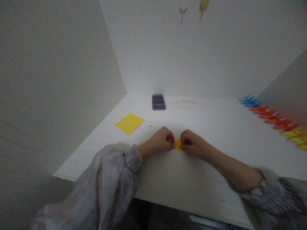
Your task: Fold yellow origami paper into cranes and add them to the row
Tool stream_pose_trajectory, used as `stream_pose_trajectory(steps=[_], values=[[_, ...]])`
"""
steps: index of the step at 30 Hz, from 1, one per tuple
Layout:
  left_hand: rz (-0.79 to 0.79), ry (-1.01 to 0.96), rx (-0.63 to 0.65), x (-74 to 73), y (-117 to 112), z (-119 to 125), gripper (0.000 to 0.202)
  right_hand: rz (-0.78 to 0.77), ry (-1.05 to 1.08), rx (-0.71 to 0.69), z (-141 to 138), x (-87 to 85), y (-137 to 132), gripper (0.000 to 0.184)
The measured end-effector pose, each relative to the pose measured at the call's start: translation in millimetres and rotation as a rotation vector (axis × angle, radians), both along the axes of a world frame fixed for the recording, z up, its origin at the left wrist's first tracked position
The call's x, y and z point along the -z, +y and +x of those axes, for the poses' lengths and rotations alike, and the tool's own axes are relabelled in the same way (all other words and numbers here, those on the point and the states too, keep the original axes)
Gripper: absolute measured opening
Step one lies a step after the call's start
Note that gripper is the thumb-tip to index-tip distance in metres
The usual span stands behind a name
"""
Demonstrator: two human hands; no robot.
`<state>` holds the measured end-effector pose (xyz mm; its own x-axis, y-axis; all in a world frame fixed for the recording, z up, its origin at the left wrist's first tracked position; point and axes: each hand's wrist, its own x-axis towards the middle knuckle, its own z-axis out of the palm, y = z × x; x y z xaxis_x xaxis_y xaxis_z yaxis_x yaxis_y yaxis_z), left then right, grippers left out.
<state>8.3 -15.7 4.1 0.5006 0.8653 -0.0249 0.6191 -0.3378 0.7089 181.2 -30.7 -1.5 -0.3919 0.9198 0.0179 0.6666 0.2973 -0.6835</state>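
Note:
A small folded yellow paper piece lies on the white table, pinched from both sides. My left hand grips its left edge with curled fingers. My right hand grips its right edge the same way. Most of the piece is hidden between my fingertips. A flat yellow paper square lies to the left, beyond my left hand.
A dark blurred rectangular object sits near the back wall. Folded paper shapes line the right edge: blue, orange, yellow. A tiny red speck lies by the yellow square. Walls close in left and behind.

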Motion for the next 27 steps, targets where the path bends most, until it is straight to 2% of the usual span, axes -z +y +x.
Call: stream_pose_trajectory(steps=[8, 14, 20, 22, 24, 27], values=[[-0.018, 0.036, 0.014, -2.3, 1.3, 1.3, 0.018, -0.038, -0.02, 0.071, -1.9, -0.7, 0.7, 0.013], [-0.012, 0.031, 0.027, -1.2, 1.6, 1.9, 0.016, -0.147, -0.037, 0.117, -1.3, -6.3, 3.3, 0.015], [0.001, 0.042, 0.147, 2.9, 3.0, 0.1, 0.032, -0.166, 0.003, 0.106, 1.6, -5.5, 4.2, 0.013], [0.061, 0.078, 0.205, 2.6, -0.5, -3.4, 0.032, -0.16, -0.002, 0.114, 1.4, -4.7, 4.2, 0.013], [0.214, 0.117, 0.285, 0.7, -6.6, -7.9, 0.028, -0.142, -0.001, 0.11, 0.8, -4.3, 4.5, 0.013], [0.414, 0.186, 0.394, -4.6, -15.8, -14.1, 0.035, -0.133, 0.007, 0.108, -0.4, -4.1, 5.2, 0.012]])
